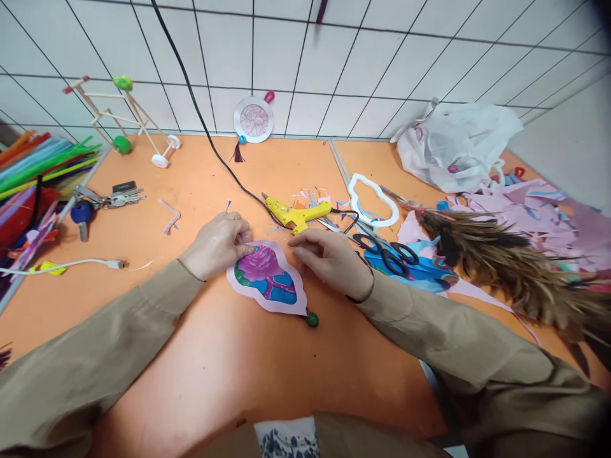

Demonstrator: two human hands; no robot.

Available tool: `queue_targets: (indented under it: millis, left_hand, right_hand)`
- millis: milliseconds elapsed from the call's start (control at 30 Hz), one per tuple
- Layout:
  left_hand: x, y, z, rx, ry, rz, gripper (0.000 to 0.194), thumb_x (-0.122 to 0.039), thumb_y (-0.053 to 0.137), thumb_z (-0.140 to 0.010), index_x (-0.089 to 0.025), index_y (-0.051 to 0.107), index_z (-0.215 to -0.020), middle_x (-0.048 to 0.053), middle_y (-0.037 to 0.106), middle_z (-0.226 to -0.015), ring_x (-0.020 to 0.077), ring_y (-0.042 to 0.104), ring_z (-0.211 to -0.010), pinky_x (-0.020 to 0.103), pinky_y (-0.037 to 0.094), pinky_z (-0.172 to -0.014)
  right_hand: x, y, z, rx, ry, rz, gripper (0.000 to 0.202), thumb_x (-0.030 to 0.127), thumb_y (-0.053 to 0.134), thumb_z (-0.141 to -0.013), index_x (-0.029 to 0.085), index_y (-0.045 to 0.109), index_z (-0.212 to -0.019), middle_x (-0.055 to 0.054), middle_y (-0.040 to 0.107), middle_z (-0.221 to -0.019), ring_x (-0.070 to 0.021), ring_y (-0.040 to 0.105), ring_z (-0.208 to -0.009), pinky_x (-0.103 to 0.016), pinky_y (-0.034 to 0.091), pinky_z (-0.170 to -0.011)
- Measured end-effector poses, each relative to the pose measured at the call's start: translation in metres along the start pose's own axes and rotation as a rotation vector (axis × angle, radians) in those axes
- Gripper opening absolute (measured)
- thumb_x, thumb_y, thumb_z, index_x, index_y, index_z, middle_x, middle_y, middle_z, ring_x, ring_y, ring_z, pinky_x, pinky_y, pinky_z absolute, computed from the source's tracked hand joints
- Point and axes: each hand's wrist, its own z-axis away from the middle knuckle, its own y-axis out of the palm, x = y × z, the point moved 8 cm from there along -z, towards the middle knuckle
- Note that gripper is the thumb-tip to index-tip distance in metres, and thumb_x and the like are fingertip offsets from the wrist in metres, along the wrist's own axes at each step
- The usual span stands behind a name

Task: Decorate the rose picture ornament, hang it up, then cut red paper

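Head view shows pink-bordered floral cutout (268,280) with green bead (312,319) — left grip (217,240) pinching and partly hiding its edge, right grip (330,259) spread.

No legible txt, brand, no. or sign anywhere in view. Yellow glue gun (310,212): any lettering too small to read; ditto blue-headed key (82,212) & blk fob (124,187). Flower card (262,264) & round tag (254,119) by wall: pics only, no readable wording.
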Motion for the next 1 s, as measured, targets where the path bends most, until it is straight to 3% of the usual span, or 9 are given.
queue_targets:
  millis: [133, 300, 567, 733, 1000]
  left_hand:
    - [0.012, -0.016, 0.008, 0.003, -0.168, 0.525, 0.021, -0.034, 0.071, -0.069, -0.017, 0.058, -0.063, 0.001, 0.062, -0.064, 0.0149, 0.056, -0.059, 0.027, 0.044, -0.055]
    - [0.023, -0.046, 0.018, -0.148, -0.245, 0.763, 0.029, -0.034, 0.082, -0.058, -0.016, 0.06, -0.062, -0.003, 0.059, -0.053, 0.0103, 0.052, -0.05, 0.022, 0.039, -0.049]
    - [0.043, -0.051, 0.028, -0.233, -0.322, 0.908, 0.035, -0.037, 0.087, -0.054, -0.015, 0.061, -0.063, -0.001, 0.063, -0.056, 0.0106, 0.055, -0.051, 0.022, 0.044, -0.05]
    - [0.046, -0.051, 0.029, -0.239, -0.339, 0.948, 0.033, -0.037, 0.087, -0.056, -0.017, 0.061, -0.063, -0.002, 0.062, -0.055, 0.0093, 0.054, -0.049, 0.021, 0.043, -0.047]
    - [0.038, -0.048, 0.031, -0.212, -0.352, 1.007, 0.023, -0.028, 0.082, -0.068, -0.016, 0.063, -0.065, -0.005, 0.066, -0.057, 0.0079, 0.055, -0.052, 0.019, 0.043, -0.049]
  right_hand:
    - [0.003, -0.013, -0.003, -0.041, 0.02, -0.208, 0.022, 0.035, 0.055, -0.085, 0.017, 0.063, -0.093, -0.005, 0.068, -0.079, -0.0153, 0.065, -0.068, -0.027, 0.051, -0.06]
    - [0.007, -0.009, -0.001, 0.047, 0.084, -0.536, 0.05, 0.059, 0.052, -0.085, 0.015, 0.061, -0.106, -0.01, 0.069, -0.093, -0.0173, 0.066, -0.078, -0.03, 0.053, -0.067]
    - [0.0, 0.005, -0.001, 0.061, 0.12, -0.527, 0.043, 0.043, 0.077, -0.068, 0.016, 0.064, -0.099, -0.006, 0.07, -0.087, -0.017, 0.067, -0.078, -0.032, 0.055, -0.073]
    - [-0.002, 0.008, -0.003, 0.047, 0.129, -0.517, 0.038, 0.044, 0.077, -0.066, 0.017, 0.066, -0.091, -0.006, 0.072, -0.085, -0.0166, 0.068, -0.075, -0.033, 0.057, -0.075]
    - [-0.002, 0.005, -0.001, -0.002, 0.155, -0.424, 0.029, 0.044, 0.073, -0.068, 0.017, 0.064, -0.075, -0.002, 0.066, -0.067, -0.0144, 0.061, -0.059, -0.029, 0.053, -0.058]
